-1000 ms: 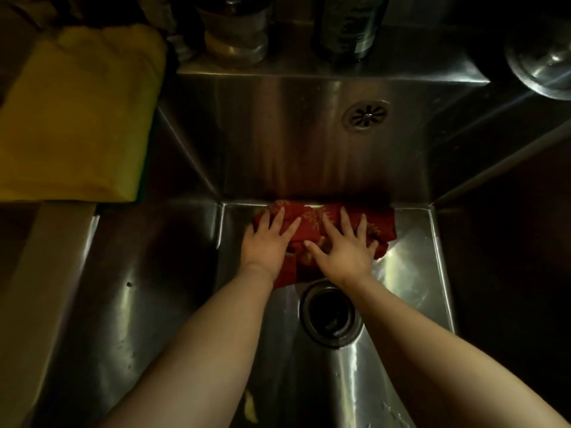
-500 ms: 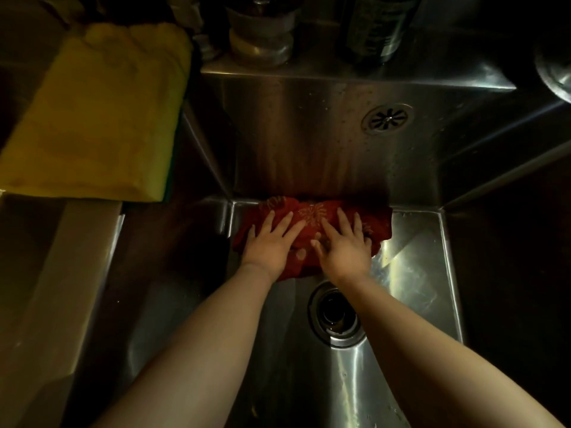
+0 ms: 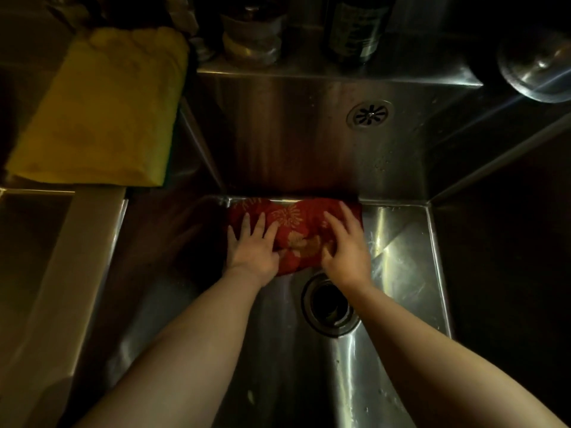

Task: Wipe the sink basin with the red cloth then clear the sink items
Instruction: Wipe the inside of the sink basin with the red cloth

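From your head view, the red flower-patterned cloth (image 3: 296, 233) lies bunched on the floor of the stainless steel sink basin (image 3: 401, 257). It sits against the back wall, just beyond the round dark drain opening (image 3: 329, 304). Your left hand (image 3: 251, 251) and right hand (image 3: 349, 254) press flat on it with fingers spread, gripping nothing, probably so the cloth drags across the steel as one pad.
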Demonstrator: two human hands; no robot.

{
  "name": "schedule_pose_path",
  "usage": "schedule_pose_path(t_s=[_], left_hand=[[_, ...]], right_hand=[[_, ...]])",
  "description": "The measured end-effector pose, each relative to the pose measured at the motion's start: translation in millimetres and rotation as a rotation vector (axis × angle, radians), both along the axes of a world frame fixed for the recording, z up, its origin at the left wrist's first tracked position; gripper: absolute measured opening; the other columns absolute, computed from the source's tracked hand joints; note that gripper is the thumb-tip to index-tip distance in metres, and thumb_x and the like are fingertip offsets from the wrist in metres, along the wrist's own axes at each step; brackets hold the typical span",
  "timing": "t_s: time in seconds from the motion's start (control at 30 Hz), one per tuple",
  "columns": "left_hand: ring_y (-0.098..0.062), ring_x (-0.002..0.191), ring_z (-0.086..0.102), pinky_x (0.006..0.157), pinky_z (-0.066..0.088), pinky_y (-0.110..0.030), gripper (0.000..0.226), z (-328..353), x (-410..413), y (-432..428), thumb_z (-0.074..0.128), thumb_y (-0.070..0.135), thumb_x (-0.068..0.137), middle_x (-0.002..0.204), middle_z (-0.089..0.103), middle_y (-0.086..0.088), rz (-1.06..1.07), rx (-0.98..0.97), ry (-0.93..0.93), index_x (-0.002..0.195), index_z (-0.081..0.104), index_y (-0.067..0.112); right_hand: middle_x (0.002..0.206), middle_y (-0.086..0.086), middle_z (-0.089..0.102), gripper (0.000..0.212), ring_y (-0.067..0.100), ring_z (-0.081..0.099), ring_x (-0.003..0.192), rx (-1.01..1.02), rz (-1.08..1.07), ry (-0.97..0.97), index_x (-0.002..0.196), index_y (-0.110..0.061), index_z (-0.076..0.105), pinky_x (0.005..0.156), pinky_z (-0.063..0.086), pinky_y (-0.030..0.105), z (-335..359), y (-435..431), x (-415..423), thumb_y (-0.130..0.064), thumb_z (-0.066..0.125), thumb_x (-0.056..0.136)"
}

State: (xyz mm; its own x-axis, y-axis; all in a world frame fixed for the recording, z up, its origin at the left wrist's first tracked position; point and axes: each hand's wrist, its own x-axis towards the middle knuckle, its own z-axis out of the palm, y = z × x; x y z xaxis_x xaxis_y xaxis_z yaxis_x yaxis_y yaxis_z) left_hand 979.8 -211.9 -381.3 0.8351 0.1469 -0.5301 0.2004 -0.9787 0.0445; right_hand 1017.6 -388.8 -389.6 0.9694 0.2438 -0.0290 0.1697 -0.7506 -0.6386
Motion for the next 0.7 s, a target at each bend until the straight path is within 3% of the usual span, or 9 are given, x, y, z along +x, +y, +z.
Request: schedule_pose_path(t_s=[0.07,0.17,0.33,0.47,0.7], left_hand=[[-0.035,0.143,-0.014,0.11,-0.005,-0.062,0.069,-1.4,1.5,-11.6,0.025,0.056,0.091,0.159,-0.008,-0.004,0.075,-0.061,-0.049,0.148,-0.008,0.036],[-0.038,0.142,-0.017,0.103,-0.006,-0.071,0.072,-7.2,7.5,-28.6,0.013,0.076,0.082,0.158,-0.011,-0.009,0.148,-0.068,-0.068,0.142,-0.017,0.048],[-0.041,0.138,-0.025,0.097,-0.009,-0.076,0.087,-16.9,22.9,-52.4,0.013,0.09,0.068,0.154,-0.023,-0.015,0.3,-0.09,-0.03,0.142,-0.01,0.051],[-0.044,0.137,-0.026,0.095,-0.007,-0.078,0.085,-24.0,33.4,-58.3,0.024,0.088,0.071,0.153,-0.024,-0.017,0.35,-0.071,-0.045,0.142,-0.004,0.053],[-0.043,0.138,-0.02,0.096,0.003,-0.078,0.063,-31.9,35.3,-49.6,0.038,0.063,0.089,0.154,-0.019,-0.016,0.309,-0.102,-0.099,0.141,0.002,0.057]], right_hand=[[0.155,0.002,0.022,0.061,0.021,0.022,0.141,-0.099,-0.089,-0.028,0.141,-0.019,0.037,0.112,0.027,0.035,-1.1,-14.1,4.1,-0.015,0.056,0.084],[0.157,0.006,0.015,0.058,0.025,0.013,0.144,-0.302,-0.157,0.127,0.147,-0.015,0.022,0.114,0.022,0.049,-9.1,-33.6,8.6,-0.03,0.042,0.095],[0.159,0.001,-0.005,0.058,0.025,-0.005,0.146,-0.416,-0.105,0.362,0.15,-0.025,0.007,0.112,0.007,0.061,-26.0,-43.7,9.8,-0.046,0.023,0.098],[0.158,-0.001,-0.014,0.059,0.025,-0.012,0.145,-0.441,-0.121,0.403,0.149,-0.028,0.0,0.111,0.003,0.063,-31.7,-38.8,10.8,-0.047,0.022,0.098],[0.158,-0.002,-0.015,0.06,0.023,-0.015,0.144,-0.437,-0.137,0.37,0.148,-0.033,-0.002,0.111,0.0,0.062,-35.6,-37.3,7.2,-0.053,0.021,0.096]])
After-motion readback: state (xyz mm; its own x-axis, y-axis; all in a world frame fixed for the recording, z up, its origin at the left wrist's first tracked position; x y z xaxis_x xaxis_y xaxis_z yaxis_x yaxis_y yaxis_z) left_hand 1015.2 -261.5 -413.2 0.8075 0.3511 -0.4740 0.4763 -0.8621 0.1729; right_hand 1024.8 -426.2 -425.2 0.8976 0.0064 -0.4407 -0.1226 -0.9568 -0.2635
